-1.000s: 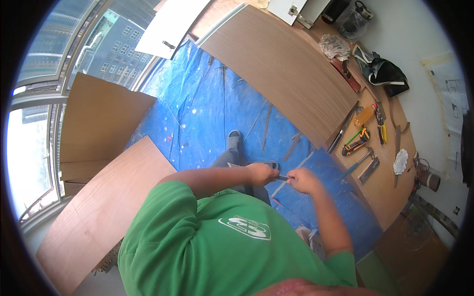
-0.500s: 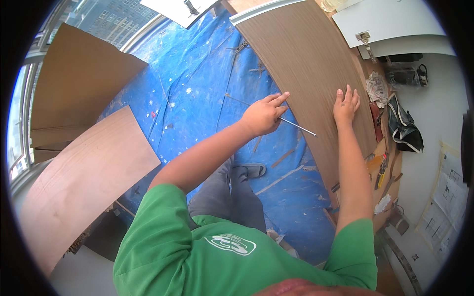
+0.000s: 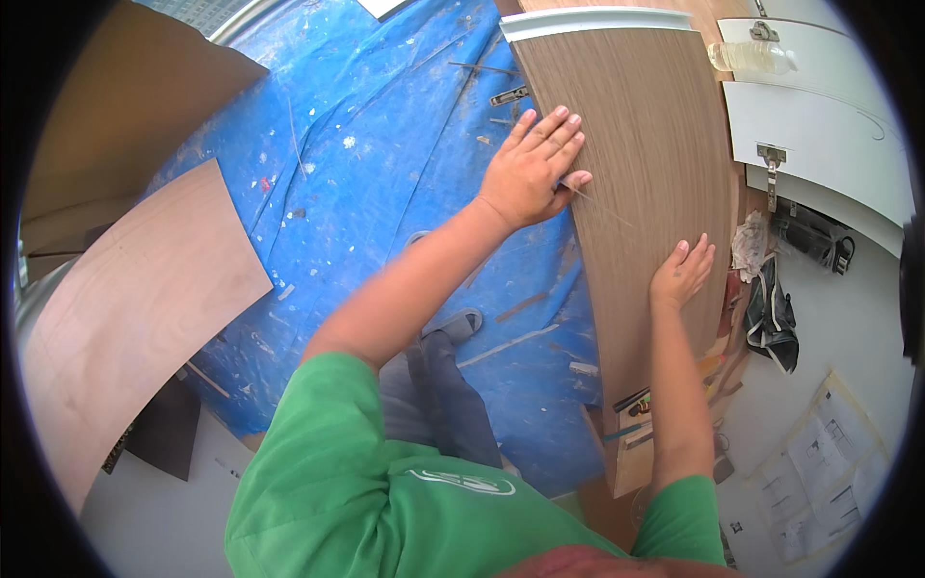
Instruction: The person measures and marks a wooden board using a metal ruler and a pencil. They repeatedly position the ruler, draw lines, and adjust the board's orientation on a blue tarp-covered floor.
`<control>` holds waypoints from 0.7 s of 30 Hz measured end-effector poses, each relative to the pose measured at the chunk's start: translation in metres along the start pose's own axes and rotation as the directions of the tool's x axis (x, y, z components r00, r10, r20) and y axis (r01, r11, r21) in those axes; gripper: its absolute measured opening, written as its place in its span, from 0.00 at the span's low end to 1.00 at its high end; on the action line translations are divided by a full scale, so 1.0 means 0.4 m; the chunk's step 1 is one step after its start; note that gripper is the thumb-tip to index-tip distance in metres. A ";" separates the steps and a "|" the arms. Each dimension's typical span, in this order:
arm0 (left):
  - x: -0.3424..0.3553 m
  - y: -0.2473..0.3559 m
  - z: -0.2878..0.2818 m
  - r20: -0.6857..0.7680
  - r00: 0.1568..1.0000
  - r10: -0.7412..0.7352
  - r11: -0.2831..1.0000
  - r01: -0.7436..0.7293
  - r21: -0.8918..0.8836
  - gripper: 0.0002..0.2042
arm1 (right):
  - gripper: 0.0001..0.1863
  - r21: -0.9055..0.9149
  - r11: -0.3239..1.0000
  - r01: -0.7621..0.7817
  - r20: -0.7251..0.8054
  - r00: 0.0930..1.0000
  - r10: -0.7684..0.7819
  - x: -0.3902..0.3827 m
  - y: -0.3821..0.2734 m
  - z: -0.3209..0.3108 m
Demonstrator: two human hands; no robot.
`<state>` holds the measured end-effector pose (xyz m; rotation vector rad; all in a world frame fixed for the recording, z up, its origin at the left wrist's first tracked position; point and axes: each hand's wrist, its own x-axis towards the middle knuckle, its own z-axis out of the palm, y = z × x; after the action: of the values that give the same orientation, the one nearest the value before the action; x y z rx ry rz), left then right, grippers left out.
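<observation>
A long wood-grain panel (image 3: 617, 116) with a white edge strip (image 3: 597, 19) at its far end stretches away on my right. My left hand (image 3: 535, 169) is at the panel's left edge, fingers stretched forward. Between its thumb and palm sits a thin metal rod (image 3: 602, 205), blurred and jutting out over the panel; the rest of it is hidden by the hand. Nearer to me, my right hand (image 3: 682, 275) lies on the panel by its right edge, fingers extended and holding nothing.
Blue sheeting (image 3: 356, 173) with scraps covers the floor. A pale wood board (image 3: 145, 299) and a brown sheet (image 3: 145, 106) stand at left. White hinged panels (image 3: 809, 120), a clear bottle (image 3: 756, 58) and a black bag (image 3: 771, 318) are at right. Tools (image 3: 636, 409) lie by the panel's near end.
The view has shifted, showing more of the right side. My left hand's fingers have straightened out, and the rod has turned within it. My right hand remains on the panel.
</observation>
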<state>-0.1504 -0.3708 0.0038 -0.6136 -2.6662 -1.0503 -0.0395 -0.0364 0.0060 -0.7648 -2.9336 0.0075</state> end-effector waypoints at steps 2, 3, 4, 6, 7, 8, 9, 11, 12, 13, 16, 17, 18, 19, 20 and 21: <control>0.046 -0.055 -0.010 -0.080 0.996 -0.050 0.997 0.055 0.061 0.22 | 0.31 -0.017 1.000 0.000 0.005 1.000 0.000 0.000 -0.009 -0.001; 0.070 -0.090 -0.020 -0.122 0.990 -0.072 0.993 0.083 0.090 0.22 | 0.31 -0.016 1.000 0.002 0.009 1.000 -0.002 0.002 -0.012 -0.002; 0.090 -0.121 -0.029 -0.163 0.983 -0.089 0.987 0.108 0.116 0.23 | 0.31 -0.014 1.000 0.000 0.013 1.000 0.000 0.002 -0.013 -0.002; 0.118 -0.183 -0.060 -0.270 0.955 -0.121 0.943 0.196 0.271 0.22 | 0.31 -0.021 1.000 0.001 0.010 1.000 -0.001 0.003 -0.024 0.001; 0.133 -0.186 -0.081 -0.319 0.939 -0.131 0.912 0.240 0.332 0.21 | 0.31 -0.039 0.999 -0.004 0.003 1.000 0.004 0.001 -0.025 -0.001; 0.142 -0.183 -0.104 -0.149 0.930 -0.336 0.900 0.363 0.239 0.21 | 0.30 -0.056 0.998 -0.008 -0.003 1.000 0.008 0.000 -0.024 -0.001; 0.167 -0.152 -0.156 0.049 0.864 -0.502 0.857 0.488 0.166 0.20 | 0.30 -0.067 0.998 -0.013 -0.008 1.000 0.013 -0.003 -0.016 -0.003; 0.166 -0.094 -0.184 0.267 0.777 -0.569 0.819 0.566 0.099 0.19 | 0.30 -0.079 0.997 -0.011 -0.017 1.000 0.010 0.000 -0.012 0.002; 0.154 -0.055 -0.183 0.280 0.805 -0.523 0.848 0.523 0.083 0.18 | 0.31 -0.047 0.999 -0.016 0.006 1.000 0.017 0.001 -0.018 0.000; 0.140 -0.018 -0.175 0.297 0.829 -0.474 0.876 0.478 0.064 0.17 | 0.32 -0.020 0.999 -0.026 0.029 0.999 0.027 -0.001 -0.019 -0.003; 0.094 0.073 -0.155 0.445 0.794 -0.415 0.863 0.499 -0.084 0.15 | 0.33 0.008 0.999 -0.041 0.058 0.997 0.041 -0.004 -0.023 -0.013; 0.073 0.064 -0.143 0.376 0.846 -0.377 0.876 0.458 -0.152 0.14 | 0.33 0.010 0.999 -0.043 0.062 0.997 0.042 -0.004 -0.026 -0.015; 0.045 0.045 -0.128 0.303 0.892 -0.336 0.886 0.408 -0.219 0.13 | 0.33 0.015 0.999 -0.031 0.053 0.998 0.030 -0.003 -0.026 -0.016; 0.027 0.025 -0.121 0.228 0.928 -0.294 0.892 0.352 -0.283 0.12 | 0.33 0.018 1.000 -0.021 0.045 0.999 0.021 -0.003 -0.024 -0.013; 0.018 0.001 -0.115 0.193 0.927 -0.322 0.869 0.370 -0.329 0.11 | 0.33 0.021 1.000 -0.012 0.038 0.999 0.012 -0.003 -0.021 -0.010; 0.020 -0.019 -0.114 0.155 0.904 -0.399 0.800 0.426 -0.424 0.11 | 0.33 0.004 1.000 -0.004 0.026 1.000 0.004 -0.003 -0.013 -0.006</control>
<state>-0.1592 -0.4049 0.0350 -0.1145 -2.6776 -1.8295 -0.0407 -0.0415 0.0085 -0.7754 -2.9552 0.0236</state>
